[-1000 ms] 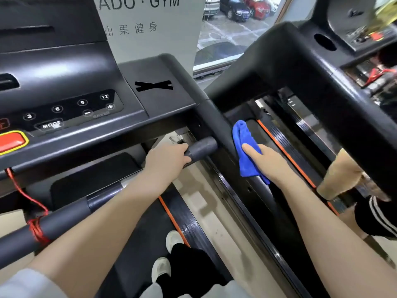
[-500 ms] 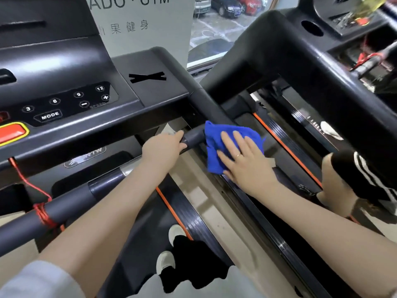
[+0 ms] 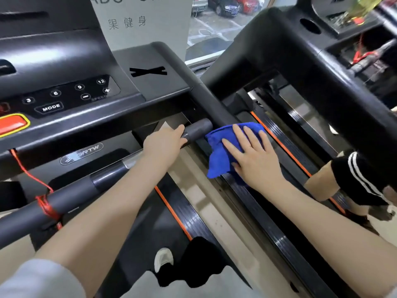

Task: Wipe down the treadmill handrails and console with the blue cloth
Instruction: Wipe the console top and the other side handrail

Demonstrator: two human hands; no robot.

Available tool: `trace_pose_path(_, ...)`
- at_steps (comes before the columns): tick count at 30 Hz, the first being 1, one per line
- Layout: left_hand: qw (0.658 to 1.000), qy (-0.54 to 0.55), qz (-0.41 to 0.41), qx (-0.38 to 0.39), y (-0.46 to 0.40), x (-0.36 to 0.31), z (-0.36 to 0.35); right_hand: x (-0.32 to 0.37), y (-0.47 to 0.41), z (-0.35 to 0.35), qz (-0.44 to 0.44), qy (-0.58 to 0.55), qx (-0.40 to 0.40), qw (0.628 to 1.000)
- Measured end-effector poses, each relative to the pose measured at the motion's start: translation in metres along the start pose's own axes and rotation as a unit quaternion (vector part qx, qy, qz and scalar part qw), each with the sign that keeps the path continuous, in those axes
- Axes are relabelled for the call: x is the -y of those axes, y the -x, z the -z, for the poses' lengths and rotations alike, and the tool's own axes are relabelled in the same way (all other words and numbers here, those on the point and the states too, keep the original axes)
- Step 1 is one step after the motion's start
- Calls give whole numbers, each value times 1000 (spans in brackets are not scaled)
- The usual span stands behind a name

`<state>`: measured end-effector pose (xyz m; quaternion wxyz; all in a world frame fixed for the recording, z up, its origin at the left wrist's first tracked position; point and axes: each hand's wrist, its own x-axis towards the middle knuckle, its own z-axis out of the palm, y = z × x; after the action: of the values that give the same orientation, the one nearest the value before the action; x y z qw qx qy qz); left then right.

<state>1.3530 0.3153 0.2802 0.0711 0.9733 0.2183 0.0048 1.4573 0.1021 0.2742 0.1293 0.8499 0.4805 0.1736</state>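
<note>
Since a second ago: right hand (image 3: 255, 157) gone from edge-on against the side rail to flat, palm down, fingers spread over cloth (image 3: 221, 155); cloth spread wider and shifted toward the crossbar end. Left hand (image 3: 163, 144) unchanged on the bar.

Largest to smallest:
- Console (image 3: 71, 93): black, glossy, button panel and red stop key at left edge. Not touched by cloth at this moment.
- Side rail (image 3: 212, 104): black, runs from console corner down and right toward the camera. Long axis diagonal, passing under the right hand.
- Crossbar (image 3: 71, 198): grey, padded, red cord tied round it at left; its end cap just left of the cloth.
- Left hand: curled round the crossbar near its right end, gripping.
- Right hand: flat, fingers straight and apart, pressing cloth onto side rail; fingertips point up toward the console.
- Cloth: bright blue, soft, bunched; lower corner hangs off the rail below the thumb.

Key relation: cloth lies under and ahead of right hand, on the rail; uncleaned rail extends up-left toward console. Right hand nearer. Judgement: next stroke likely along the rail axis.
</note>
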Motion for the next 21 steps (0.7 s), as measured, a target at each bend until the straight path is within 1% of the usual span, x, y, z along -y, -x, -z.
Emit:
trace_pose_path(2, 1000, -4, 3, -4, 1, 0, -1, -6, 3, 5, -55, -74, 33, 995)
trace_pose_path(3, 1000, -4, 4, -4, 1, 0, -1, -6, -1, 10, -91, -123, 50, 987)
trace_pose_path(4, 1000, -4, 6, -3, 1, 0, -2, -9, -10, 10, -132, -174, 67, 974)
trace_pose_path(6, 1000, -12, 4, -2, 2, -1, -1, -21, -36, 7, -210, -264, 119, 934)
trace_pose_path(7, 1000, -17, 2, -1, 2, -2, -1, -28, -50, 7, -230, -289, 128, 920)
trace_pose_path(8, 1000, -18, 2, 0, 2, -2, 0, -33, -60, 7, -224, -289, 117, 923)
trace_pose_path(9, 1000, -16, 5, 0, 3, -3, 0, -37, -66, 6, -195, -288, 107, 931)
trace_pose_path(10, 1000, -13, 9, -1, 3, -4, 0, -38, -69, 6, -155, -315, 101, 931)
trace_pose_path(11, 1000, -12, 13, -3, 4, -5, 0, -39, -67, 8, -126, -362, 108, 917)
trace_pose_path(13, 1000, -19, 16, -8, 5, -6, -1, -39, -50, 11, -114, -412, 133, 894)
trace_pose_path(18, 999, -11, 50, -14, 2, -14, -5, -53, 16, 20, -197, -393, 165, 883)
trace_pose_path(21, 997, -31, 66, -28, 1, -21, -9, -47, 13, 25, -242, -381, 172, 876)
